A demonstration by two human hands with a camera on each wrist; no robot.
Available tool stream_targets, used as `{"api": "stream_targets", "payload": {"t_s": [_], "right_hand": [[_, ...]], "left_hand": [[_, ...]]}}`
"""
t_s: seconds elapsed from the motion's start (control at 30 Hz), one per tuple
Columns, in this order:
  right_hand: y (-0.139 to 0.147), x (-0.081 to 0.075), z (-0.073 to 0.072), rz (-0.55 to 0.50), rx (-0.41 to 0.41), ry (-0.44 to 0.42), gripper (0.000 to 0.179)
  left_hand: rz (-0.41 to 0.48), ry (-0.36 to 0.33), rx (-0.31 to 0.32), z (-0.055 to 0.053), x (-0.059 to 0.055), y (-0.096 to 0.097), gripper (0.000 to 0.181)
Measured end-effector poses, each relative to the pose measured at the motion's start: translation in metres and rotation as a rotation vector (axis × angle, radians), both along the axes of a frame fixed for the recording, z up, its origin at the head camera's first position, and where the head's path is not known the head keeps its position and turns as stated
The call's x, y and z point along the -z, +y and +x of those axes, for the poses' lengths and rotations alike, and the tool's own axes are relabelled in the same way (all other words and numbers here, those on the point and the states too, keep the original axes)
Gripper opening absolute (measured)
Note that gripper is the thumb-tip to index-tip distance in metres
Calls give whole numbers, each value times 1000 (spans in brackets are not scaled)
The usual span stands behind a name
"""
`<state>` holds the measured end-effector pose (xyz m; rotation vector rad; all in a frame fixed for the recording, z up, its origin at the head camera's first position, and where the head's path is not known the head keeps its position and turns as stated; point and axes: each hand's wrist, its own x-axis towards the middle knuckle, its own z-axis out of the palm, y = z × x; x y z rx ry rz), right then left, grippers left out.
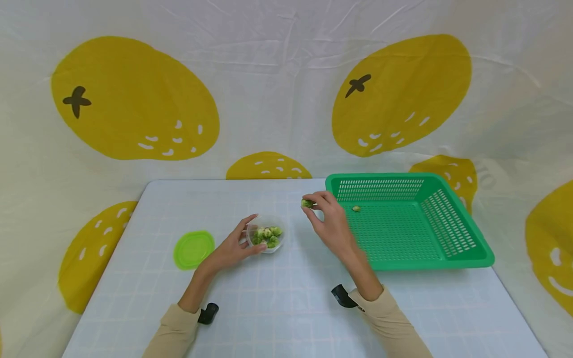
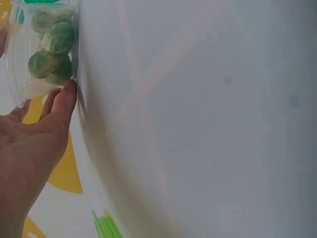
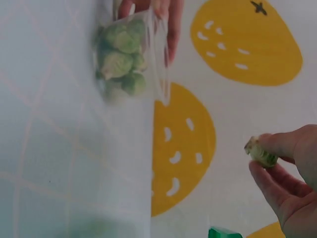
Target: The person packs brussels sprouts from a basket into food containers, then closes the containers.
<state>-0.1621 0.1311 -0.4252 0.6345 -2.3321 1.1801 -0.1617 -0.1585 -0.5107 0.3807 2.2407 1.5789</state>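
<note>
A clear plastic container (image 1: 278,222) with several Brussels sprouts (image 1: 267,233) in it stands on the table left of the basket. My left hand (image 1: 234,251) holds it from the left side, fingers and thumb curved round its wall. Between thumb and fingertips, my right hand (image 1: 333,226) pinches a single Brussels sprout (image 3: 263,152) in the air, near the basket's left rim. The green basket (image 1: 429,266) is perforated, and one small Brussels sprout (image 1: 356,208) lies inside it at the left. In the left wrist view, sprouts (image 2: 60,38) show through the container's wall.
A lime-green lid (image 1: 194,250) lies flat on the table left of my left hand. The table (image 1: 268,308) has a pale checked cover. Behind it hangs a white cloth (image 1: 277,99) printed with large yellow fruit.
</note>
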Motion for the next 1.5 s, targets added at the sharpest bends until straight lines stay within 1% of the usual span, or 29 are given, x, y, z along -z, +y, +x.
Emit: {"api": "stream_targets", "payload": {"t_s": [0.2,0.43,0.63,0.87,1.0,1.13,1.27,1.4,1.5], "right_hand": [[-12,3,0,19,-10,-31,21],[-28,12,2,25,-36,-24,22],[-40,19,1,5,-71,-24,23],[-52,32,0,-15,-108,-75,24],[-57,38,-1,-7,-123,-94,23],[-62,43,-1,6,-134,-110,23],[-66,47,-1,7,-138,-146,23],[-69,52,-2,11,-135,-171,23],[-72,54,-3,20,-134,-175,24]], "left_hand": [[-5,-3,-12,1,-2,0,91],[21,-16,-21,1,-3,1,90],[15,-8,-21,1,-1,1,89],[15,-10,-19,1,-1,1,90],[26,-8,-16,2,-2,0,91],[18,-7,-19,2,-4,1,91],[8,-9,-21,3,-4,1,92],[22,-8,-14,3,-3,1,91],[34,-5,-11,2,-3,1,90]]}}
